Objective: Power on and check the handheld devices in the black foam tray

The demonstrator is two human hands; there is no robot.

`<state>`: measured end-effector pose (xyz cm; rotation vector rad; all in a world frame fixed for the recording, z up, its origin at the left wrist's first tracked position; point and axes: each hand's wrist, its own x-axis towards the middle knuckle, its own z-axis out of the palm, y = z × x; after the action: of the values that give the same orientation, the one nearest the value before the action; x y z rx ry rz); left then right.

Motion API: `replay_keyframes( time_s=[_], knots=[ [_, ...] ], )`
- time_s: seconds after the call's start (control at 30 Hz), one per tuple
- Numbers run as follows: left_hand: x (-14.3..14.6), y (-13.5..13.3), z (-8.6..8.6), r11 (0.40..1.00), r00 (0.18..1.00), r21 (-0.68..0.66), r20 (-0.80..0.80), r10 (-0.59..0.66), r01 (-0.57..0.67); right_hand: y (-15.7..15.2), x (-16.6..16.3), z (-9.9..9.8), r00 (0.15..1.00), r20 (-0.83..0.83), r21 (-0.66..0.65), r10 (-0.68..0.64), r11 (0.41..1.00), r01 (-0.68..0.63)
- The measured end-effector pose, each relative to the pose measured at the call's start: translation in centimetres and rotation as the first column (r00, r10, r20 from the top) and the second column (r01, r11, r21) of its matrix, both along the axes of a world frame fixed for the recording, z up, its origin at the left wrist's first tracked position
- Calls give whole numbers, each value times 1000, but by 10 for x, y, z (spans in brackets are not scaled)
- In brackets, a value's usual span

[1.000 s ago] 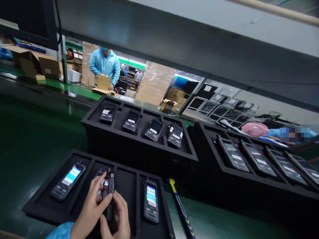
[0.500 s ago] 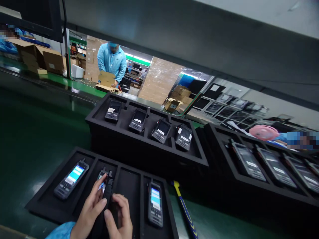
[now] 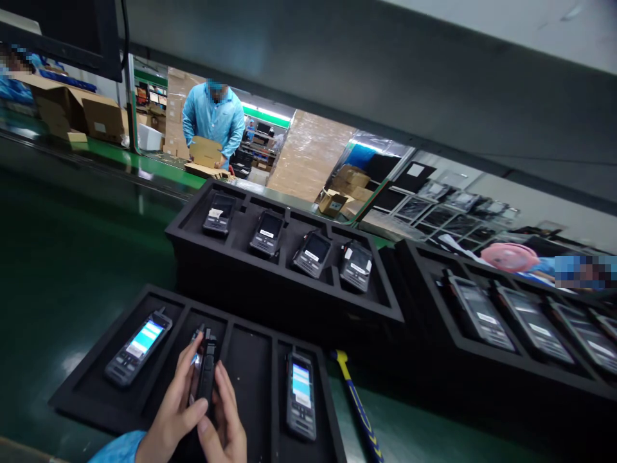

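My left hand (image 3: 171, 411) and my right hand (image 3: 224, 421) both grip one black handset (image 3: 206, 370), held on edge above the second slot of the near black foam tray (image 3: 87, 379). The left fingers wrap its left side, the right fingers press its right side. Another handset with a lit screen (image 3: 137, 339) lies in the tray's first slot. A third lit handset (image 3: 300, 393) lies in the fourth slot. The third slot holds nothing.
A taller foam tray (image 3: 270, 289) with several dark handsets stands behind. A further tray (image 3: 482, 360) of handsets is at the right. A yellow-and-blue tool (image 3: 357, 405) lies on the green belt. A person in a blue coat (image 3: 212, 125) handles cardboard boxes far back.
My right hand has closed in from the right onto the handset, and the handset now stands more on its edge. The view has hardly shifted in the last half second.
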<state>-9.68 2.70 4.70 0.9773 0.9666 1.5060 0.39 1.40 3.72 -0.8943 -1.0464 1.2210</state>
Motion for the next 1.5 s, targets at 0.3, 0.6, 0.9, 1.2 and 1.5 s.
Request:
replay_keyframes(
  time_s=[0.3,0.6,0.9,1.2,1.5],
  knots=[
    [-2,-1,-3,997,997,-22,27,-67,68,1,-4,-12,1000,-14,61,13,998,-12],
    [-3,-2,-8,991,979,-2,154,-131,133,3,0,-2,984,-109,64,139,989,-132],
    [1,-1,-4,996,983,29,162,-86,83,4,0,7,982,-101,55,159,986,-154],
    [3,-2,15,999,977,-44,213,16,-7,6,-1,4,982,-65,22,179,984,-178],
    [3,-4,17,999,979,-52,204,24,-14,5,2,-18,977,-75,-75,202,975,-207]
  ],
)
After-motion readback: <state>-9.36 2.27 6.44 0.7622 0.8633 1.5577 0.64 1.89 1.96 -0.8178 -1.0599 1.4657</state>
